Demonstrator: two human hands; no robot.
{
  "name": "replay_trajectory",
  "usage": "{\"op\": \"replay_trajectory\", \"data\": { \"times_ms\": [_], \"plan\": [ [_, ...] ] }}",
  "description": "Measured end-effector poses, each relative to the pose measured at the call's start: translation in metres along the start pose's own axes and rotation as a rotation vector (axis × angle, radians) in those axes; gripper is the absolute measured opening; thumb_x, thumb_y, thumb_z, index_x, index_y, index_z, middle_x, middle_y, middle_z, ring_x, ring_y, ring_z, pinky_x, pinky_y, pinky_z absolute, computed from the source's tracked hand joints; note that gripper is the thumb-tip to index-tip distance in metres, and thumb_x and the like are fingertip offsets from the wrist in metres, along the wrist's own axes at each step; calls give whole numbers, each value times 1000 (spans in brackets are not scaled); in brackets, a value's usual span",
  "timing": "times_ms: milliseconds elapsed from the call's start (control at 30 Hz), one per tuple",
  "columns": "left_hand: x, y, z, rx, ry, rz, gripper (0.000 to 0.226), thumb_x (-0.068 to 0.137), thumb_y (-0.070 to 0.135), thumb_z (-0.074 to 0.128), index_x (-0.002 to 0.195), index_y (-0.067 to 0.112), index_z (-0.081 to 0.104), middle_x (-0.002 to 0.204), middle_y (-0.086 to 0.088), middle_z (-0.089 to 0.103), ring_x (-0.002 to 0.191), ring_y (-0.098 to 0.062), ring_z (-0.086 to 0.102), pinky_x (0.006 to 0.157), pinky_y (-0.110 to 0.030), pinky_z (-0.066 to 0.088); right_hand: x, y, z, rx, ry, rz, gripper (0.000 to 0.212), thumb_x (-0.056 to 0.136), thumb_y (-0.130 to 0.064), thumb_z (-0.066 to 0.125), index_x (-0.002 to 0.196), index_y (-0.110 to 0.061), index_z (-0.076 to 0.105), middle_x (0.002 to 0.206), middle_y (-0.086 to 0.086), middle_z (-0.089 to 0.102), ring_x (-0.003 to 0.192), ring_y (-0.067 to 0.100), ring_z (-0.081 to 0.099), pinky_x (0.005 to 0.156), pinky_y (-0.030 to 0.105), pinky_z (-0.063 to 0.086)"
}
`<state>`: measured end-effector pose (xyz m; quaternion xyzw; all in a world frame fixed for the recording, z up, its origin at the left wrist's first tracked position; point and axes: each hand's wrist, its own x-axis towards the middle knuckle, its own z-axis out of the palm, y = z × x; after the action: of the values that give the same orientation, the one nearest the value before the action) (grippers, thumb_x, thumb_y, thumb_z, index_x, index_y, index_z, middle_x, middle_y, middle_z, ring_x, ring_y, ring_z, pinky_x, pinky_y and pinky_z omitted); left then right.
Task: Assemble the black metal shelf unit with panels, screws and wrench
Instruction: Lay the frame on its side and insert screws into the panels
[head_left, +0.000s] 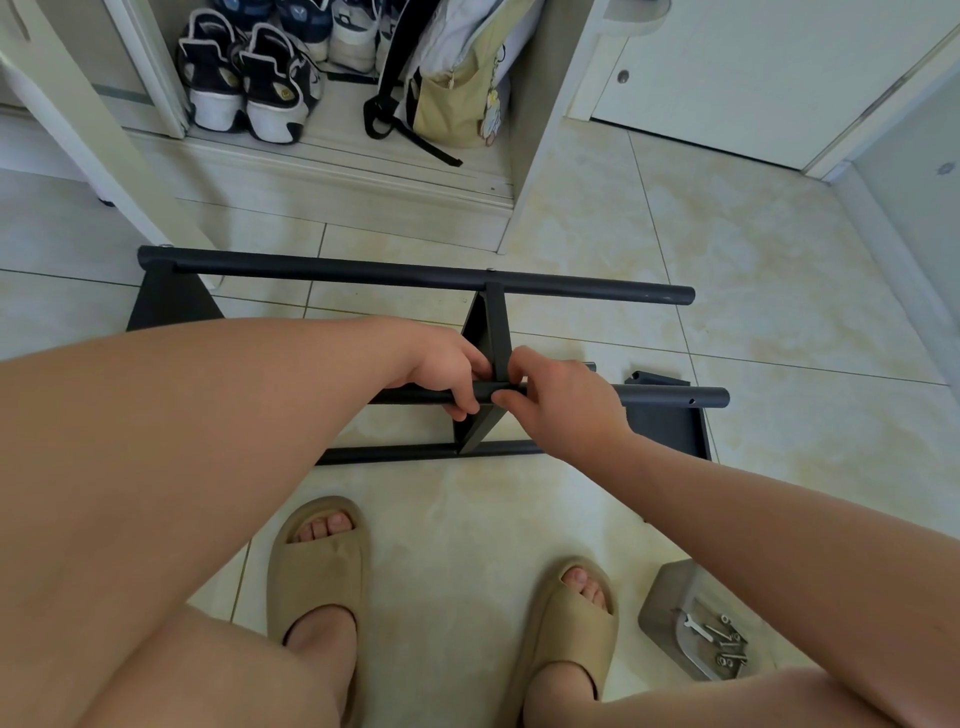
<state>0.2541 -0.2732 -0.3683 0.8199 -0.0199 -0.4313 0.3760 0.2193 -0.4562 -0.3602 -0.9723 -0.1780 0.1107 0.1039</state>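
The black metal shelf unit lies on its side on the tiled floor. Its far tube (415, 275) runs left to right, and a near tube (675, 397) sits raised, closer to me. A black panel (491, 332) stands on edge between them. My left hand (447, 371) curls its fingers round the near tube just left of the panel. My right hand (561, 400) pinches the joint of tube and panel with thumb and fingertips; what it pinches is hidden. Another black panel (665, 428) lies flat at the right. A small wrench (696, 627) and several screws (727, 647) lie in a grey tray (670, 597).
My feet in tan slides (317, 566) stand close to the frame. A cabinet with sneakers (244, 78) and a beige bag (457, 88) is behind the shelf. A white leg (104, 140) stands at the left, a white door (753, 78) at the right.
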Motion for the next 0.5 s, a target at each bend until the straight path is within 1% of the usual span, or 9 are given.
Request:
{"op": "replay_trajectory", "data": {
  "times_ms": [67, 133, 200, 267, 400, 500],
  "plan": [
    [0, 0, 0, -3, 6, 0, 50, 82, 5, 72, 128, 24, 65, 113, -3, 74, 114, -21, 62, 111, -42, 40, 3, 0, 1, 67, -6, 45, 18, 98, -43, 58, 98, -26, 51, 81, -5, 66, 78, 21, 59, 62, 33, 46],
    [0, 1, 0, -7, 4, -2, 51, 83, 5, 72, 129, 24, 64, 115, -2, 73, 115, -20, 62, 111, -42, 40, 5, 3, -1, 177, -19, 88, 12, 97, -39, 61, 97, -27, 58, 76, -9, 63, 79, 19, 59, 69, 36, 51],
    [1, 0, 0, -11, 3, -11, 54, 83, 5, 72, 133, 23, 62, 117, -1, 72, 116, -19, 61, 111, -41, 40, 7, 8, -3, 261, -33, 98, 5, 97, -33, 63, 92, -29, 62, 69, -10, 62, 72, 14, 59, 73, 38, 54],
    [2, -1, 0, -14, 1, -9, 56, 83, 4, 72, 135, 21, 61, 117, 0, 72, 117, -20, 61, 111, -41, 41, 6, 12, -6, 305, -53, 85, 9, 97, -28, 63, 90, -33, 62, 67, -8, 65, 65, 8, 57, 73, 37, 54],
    [3, -1, 0, -22, -4, -6, 55, 83, 4, 72, 135, 21, 61, 115, -1, 73, 114, -19, 64, 110, -40, 42, 5, 18, -9, 302, -80, 25, 7, 97, -22, 64, 97, -29, 64, 67, -8, 64, 57, 1, 54, 66, 30, 50],
    [1, 0, 0, -15, -12, -1, 52, 84, 4, 71, 133, 22, 62, 114, -3, 74, 113, -18, 65, 110, -40, 42, 2, 18, -8, 205, -108, -34, 15, 96, -23, 66, 110, -25, 62, 70, -9, 61, 61, 5, 53, 64, 32, 50]
  ]
}}
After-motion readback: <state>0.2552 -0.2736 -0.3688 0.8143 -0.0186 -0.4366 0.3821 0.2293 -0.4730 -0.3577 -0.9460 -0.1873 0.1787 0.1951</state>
